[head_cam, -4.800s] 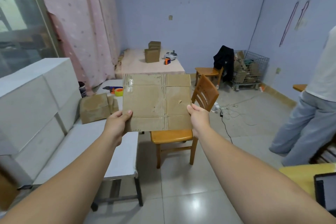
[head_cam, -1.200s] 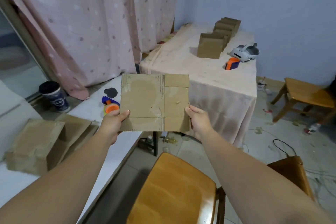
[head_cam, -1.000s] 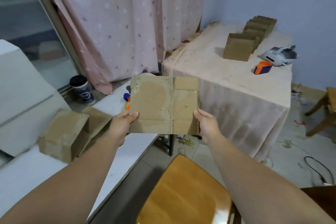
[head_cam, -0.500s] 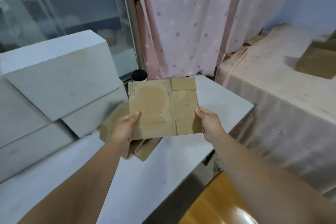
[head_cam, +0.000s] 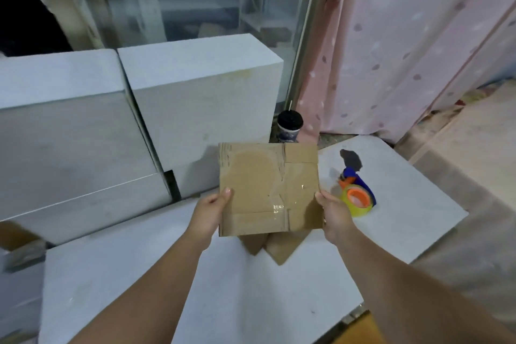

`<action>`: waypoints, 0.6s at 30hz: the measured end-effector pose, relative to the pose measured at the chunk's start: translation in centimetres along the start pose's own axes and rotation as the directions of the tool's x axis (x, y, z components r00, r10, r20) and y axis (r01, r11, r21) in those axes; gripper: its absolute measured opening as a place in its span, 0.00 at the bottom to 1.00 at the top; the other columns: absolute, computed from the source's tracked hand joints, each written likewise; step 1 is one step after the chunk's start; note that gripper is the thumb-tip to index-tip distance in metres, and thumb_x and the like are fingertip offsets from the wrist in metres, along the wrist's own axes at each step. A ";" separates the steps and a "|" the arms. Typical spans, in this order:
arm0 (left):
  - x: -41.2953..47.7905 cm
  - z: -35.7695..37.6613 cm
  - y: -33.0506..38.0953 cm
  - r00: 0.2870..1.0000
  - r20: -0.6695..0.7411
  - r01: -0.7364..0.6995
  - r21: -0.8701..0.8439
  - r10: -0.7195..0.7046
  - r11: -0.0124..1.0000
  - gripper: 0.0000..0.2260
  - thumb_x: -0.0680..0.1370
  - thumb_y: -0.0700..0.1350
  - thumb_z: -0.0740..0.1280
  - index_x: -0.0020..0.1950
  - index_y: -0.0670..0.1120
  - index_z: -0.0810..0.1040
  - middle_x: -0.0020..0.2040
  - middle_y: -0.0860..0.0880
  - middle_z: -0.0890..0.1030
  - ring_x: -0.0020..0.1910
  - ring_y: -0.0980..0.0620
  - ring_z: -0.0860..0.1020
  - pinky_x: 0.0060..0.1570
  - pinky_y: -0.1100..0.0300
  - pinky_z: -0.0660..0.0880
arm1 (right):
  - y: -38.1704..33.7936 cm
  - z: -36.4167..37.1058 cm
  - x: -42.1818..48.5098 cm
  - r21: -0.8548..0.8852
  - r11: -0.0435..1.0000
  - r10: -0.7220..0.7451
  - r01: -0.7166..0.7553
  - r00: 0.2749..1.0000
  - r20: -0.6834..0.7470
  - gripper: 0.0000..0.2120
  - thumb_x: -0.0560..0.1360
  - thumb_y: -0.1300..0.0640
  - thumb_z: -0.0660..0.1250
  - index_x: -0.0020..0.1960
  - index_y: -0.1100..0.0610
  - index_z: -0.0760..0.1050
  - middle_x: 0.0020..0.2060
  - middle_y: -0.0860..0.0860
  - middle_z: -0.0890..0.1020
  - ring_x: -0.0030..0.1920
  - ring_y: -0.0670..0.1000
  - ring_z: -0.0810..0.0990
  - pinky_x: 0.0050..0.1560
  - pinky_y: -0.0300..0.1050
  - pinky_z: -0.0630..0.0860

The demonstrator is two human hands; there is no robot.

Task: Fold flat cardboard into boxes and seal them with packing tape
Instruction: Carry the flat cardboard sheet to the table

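Single head view — looks forward-down, close over white table point(head_cam: 279, 301).

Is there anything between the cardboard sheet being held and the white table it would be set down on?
Yes. Loose cardboard lies on the white table just below the flat cardboard sheet held by the left hand and right hand. The tape dispenser sits off to the right, not underneath.

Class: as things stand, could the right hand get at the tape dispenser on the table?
Probably yes: the tape dispenser lies close beside the right hand, nothing between them, but that hand must first let go of the flat cardboard.
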State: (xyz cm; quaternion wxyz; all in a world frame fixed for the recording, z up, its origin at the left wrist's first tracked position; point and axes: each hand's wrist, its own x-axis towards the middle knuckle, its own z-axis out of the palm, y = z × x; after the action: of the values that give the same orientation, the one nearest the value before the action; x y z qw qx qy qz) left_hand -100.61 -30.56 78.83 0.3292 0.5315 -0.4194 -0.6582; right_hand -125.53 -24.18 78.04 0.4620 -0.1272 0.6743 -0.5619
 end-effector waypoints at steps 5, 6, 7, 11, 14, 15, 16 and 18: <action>-0.3 -2.4 0.6 0.994 -0.107 0.000 -0.077 -0.008 0.997 0.12 0.78 0.52 0.65 0.51 0.45 0.81 0.49 0.50 0.83 0.49 0.51 0.81 0.44 0.60 0.74 | -0.2 3.6 0.7 -0.050 0.999 -0.012 0.014 0.999 0.050 0.18 0.78 0.58 0.64 0.67 0.59 0.73 0.64 0.53 0.77 0.64 0.54 0.74 0.69 0.54 0.67; -0.5 -2.9 0.6 0.992 -0.124 -0.002 -0.088 -0.009 0.996 0.10 0.78 0.52 0.65 0.49 0.46 0.81 0.48 0.51 0.83 0.48 0.52 0.80 0.42 0.61 0.74 | -0.2 4.1 0.8 -0.067 0.998 -0.012 0.016 0.998 0.063 0.18 0.78 0.58 0.65 0.67 0.59 0.73 0.64 0.53 0.77 0.63 0.54 0.74 0.68 0.53 0.68; -0.7 -3.2 0.6 0.990 -0.139 -0.003 -0.097 -0.010 0.995 0.09 0.78 0.51 0.65 0.47 0.47 0.80 0.47 0.51 0.83 0.47 0.53 0.80 0.41 0.61 0.73 | 0.0 4.5 0.9 -0.077 0.997 -0.004 0.010 0.997 0.077 0.18 0.78 0.58 0.65 0.67 0.59 0.73 0.63 0.52 0.77 0.63 0.53 0.75 0.67 0.52 0.69; -0.9 -4.0 0.4 0.988 -0.154 -0.012 -0.099 -0.004 0.995 0.05 0.78 0.47 0.67 0.46 0.47 0.80 0.45 0.51 0.83 0.44 0.53 0.80 0.40 0.61 0.73 | 0.0 5.8 1.7 -0.105 0.994 0.024 -0.013 0.994 0.107 0.18 0.78 0.59 0.65 0.67 0.59 0.73 0.63 0.54 0.77 0.64 0.55 0.74 0.67 0.53 0.69; -0.6 -4.5 0.0 0.990 -0.140 0.000 -0.075 -0.011 0.997 0.05 0.76 0.45 0.69 0.49 0.44 0.80 0.47 0.48 0.83 0.44 0.51 0.81 0.41 0.59 0.75 | 0.1 6.4 2.4 -0.150 0.988 0.064 -0.044 0.989 0.131 0.17 0.78 0.57 0.66 0.66 0.56 0.74 0.66 0.54 0.75 0.66 0.56 0.72 0.70 0.58 0.65; -0.4 -4.6 -0.2 0.991 -0.135 -0.006 -0.058 -0.002 0.998 0.06 0.76 0.44 0.69 0.50 0.43 0.81 0.48 0.48 0.83 0.45 0.50 0.81 0.42 0.58 0.75 | 0.0 6.5 2.7 -0.156 0.985 0.092 -0.070 0.986 0.140 0.16 0.78 0.57 0.66 0.65 0.55 0.74 0.67 0.53 0.74 0.68 0.56 0.71 0.71 0.60 0.63; -0.1 -4.5 -0.3 0.992 -0.125 -0.022 -0.039 0.017 0.999 0.07 0.76 0.44 0.69 0.51 0.43 0.81 0.48 0.48 0.84 0.46 0.50 0.82 0.42 0.58 0.76 | -0.3 6.7 3.0 -0.155 0.984 0.111 -0.087 0.983 0.149 0.17 0.78 0.57 0.65 0.66 0.55 0.74 0.67 0.53 0.74 0.69 0.56 0.69 0.71 0.60 0.61; 0.9 -3.9 -0.6 0.995 -0.095 -0.044 -0.008 0.043 0.999 0.06 0.76 0.43 0.69 0.50 0.43 0.81 0.48 0.48 0.84 0.46 0.52 0.82 0.42 0.59 0.76 | -0.9 6.6 4.4 -0.156 0.983 0.119 -0.095 0.982 0.149 0.17 0.79 0.58 0.64 0.68 0.56 0.72 0.67 0.52 0.73 0.69 0.56 0.69 0.72 0.58 0.61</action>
State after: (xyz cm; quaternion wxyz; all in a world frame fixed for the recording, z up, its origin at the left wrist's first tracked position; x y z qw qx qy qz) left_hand -96.97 -31.93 77.61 0.3657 0.5512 -0.4114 -0.6270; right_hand -123.15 -31.73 77.07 0.5328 -0.1686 0.6814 -0.4727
